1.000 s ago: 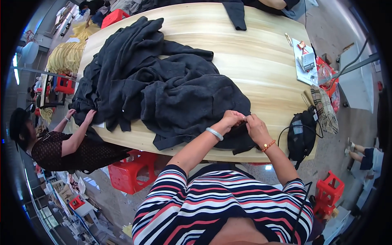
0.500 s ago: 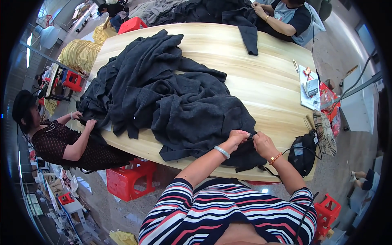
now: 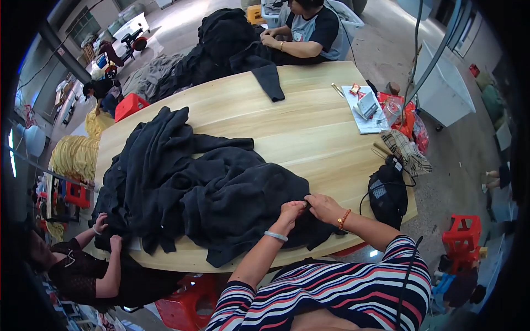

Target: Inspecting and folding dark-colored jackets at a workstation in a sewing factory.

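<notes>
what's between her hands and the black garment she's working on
Nothing visible. The left hand and right hand already rest on the black garment at the near table edge, fingers pinching its fabric between them.

A dark, crumpled garment lies heaped on the wooden table's near edge.

Wood table: black garment pile, papers, black bag.
</notes>
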The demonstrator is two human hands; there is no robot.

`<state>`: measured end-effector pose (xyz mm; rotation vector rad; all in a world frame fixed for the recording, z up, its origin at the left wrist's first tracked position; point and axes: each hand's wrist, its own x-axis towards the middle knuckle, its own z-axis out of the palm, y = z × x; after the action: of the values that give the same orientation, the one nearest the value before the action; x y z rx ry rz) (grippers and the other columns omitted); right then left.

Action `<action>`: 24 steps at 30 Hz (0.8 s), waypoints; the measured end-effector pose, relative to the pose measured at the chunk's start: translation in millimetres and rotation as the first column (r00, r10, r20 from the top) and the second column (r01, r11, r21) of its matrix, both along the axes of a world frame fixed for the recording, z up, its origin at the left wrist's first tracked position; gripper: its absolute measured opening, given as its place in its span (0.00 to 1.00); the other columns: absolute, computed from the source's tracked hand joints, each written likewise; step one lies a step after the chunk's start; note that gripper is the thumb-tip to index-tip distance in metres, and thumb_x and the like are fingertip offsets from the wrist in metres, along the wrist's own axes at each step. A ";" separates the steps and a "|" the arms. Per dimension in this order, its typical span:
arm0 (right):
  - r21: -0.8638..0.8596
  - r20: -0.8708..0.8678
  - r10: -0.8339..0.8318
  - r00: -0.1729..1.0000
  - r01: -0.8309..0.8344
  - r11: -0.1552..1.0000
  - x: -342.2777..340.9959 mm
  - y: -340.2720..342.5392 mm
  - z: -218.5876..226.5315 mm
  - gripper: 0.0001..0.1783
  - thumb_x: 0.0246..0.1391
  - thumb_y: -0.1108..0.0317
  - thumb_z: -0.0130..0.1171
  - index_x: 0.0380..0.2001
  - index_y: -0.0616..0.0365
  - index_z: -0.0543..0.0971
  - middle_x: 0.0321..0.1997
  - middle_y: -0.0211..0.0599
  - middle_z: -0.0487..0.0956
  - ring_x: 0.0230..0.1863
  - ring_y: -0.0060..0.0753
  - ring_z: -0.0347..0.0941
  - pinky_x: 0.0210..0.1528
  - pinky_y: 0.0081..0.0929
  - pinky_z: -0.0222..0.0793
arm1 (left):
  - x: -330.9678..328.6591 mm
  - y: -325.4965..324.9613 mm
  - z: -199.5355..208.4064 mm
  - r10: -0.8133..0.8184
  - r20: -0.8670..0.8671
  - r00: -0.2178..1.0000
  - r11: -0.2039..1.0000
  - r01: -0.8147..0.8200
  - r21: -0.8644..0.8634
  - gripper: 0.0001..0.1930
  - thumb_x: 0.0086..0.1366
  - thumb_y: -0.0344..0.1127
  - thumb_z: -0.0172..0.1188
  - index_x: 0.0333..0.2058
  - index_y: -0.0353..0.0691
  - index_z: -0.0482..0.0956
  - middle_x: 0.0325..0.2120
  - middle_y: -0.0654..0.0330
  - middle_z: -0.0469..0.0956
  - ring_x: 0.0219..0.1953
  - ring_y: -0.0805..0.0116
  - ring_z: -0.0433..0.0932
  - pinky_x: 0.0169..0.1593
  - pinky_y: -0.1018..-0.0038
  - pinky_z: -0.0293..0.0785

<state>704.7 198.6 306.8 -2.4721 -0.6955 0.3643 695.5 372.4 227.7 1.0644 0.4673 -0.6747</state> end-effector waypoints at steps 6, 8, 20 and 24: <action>-0.038 -0.016 0.054 0.998 -0.054 0.998 -1.2 -13.8 -2.6 0.10 0.51 0.69 0.57 0.37 0.61 0.76 0.40 0.52 0.77 0.46 0.55 0.76 0.48 0.45 0.73 | -9.4 2.7 2.1 -0.172 0.328 0.929 0.979 0.125 0.159 0.09 0.64 0.31 0.64 0.41 0.35 0.82 0.29 0.66 0.80 0.31 0.77 0.77 0.37 0.80 0.73; -0.042 -0.037 0.009 0.999 -0.011 0.999 0.5 -26.3 -12.2 0.12 0.51 0.67 0.58 0.38 0.61 0.77 0.40 0.52 0.77 0.45 0.55 0.75 0.48 0.44 0.73 | -11.4 -0.3 22.8 -0.338 0.552 0.762 0.940 0.241 0.243 0.23 0.62 0.32 0.66 0.54 0.33 0.75 0.41 0.62 0.80 0.44 0.71 0.79 0.51 0.74 0.74; 0.017 -0.069 0.131 0.989 -0.130 0.991 -7.9 -17.5 -11.2 0.11 0.39 0.74 0.59 0.27 0.71 0.81 0.32 0.61 0.80 0.41 0.61 0.77 0.47 0.47 0.73 | -20.6 7.4 24.0 -0.614 0.645 0.454 0.693 -0.080 0.716 0.06 0.64 0.28 0.58 0.37 0.31 0.79 0.31 0.52 0.80 0.32 0.61 0.79 0.41 0.70 0.75; 0.134 0.056 0.010 0.998 -0.018 0.991 -15.7 -16.0 -47.4 0.09 0.35 0.75 0.58 0.23 0.70 0.80 0.28 0.62 0.80 0.36 0.62 0.78 0.40 0.48 0.74 | -18.6 6.6 21.2 -0.640 0.662 0.389 0.712 -0.022 0.702 0.07 0.65 0.28 0.57 0.38 0.30 0.77 0.31 0.51 0.80 0.32 0.63 0.77 0.40 0.71 0.74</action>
<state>689.1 182.6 259.4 -2.3584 -0.7356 0.2468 677.0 379.0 248.9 2.0271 -0.5707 -0.1802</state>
